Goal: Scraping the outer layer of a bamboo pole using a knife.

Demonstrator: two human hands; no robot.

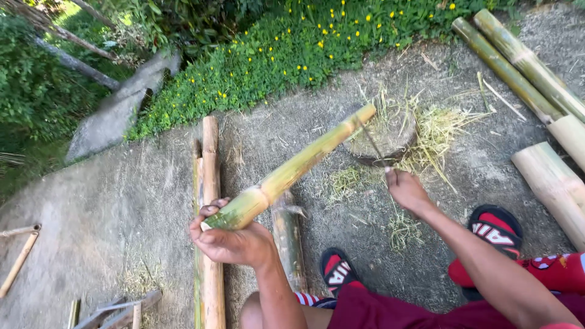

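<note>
My left hand (228, 239) is wrapped around the near end of a green bamboo pole (292, 169). The pole slants up and away, and its far end rests on a round wooden chopping block (390, 139). My right hand (405, 190) grips the handle of a long knife (370, 141), whose thin dark blade reaches up to the pole's far end. Bamboo shavings (436, 131) lie around the block.
Split bamboo strips (208, 201) lie on the concrete left of my left hand. Thick bamboo poles (536, 85) rest at the right. My feet in black and red sandals (496, 228) are below. Green plants with yellow flowers (292, 42) border the far edge.
</note>
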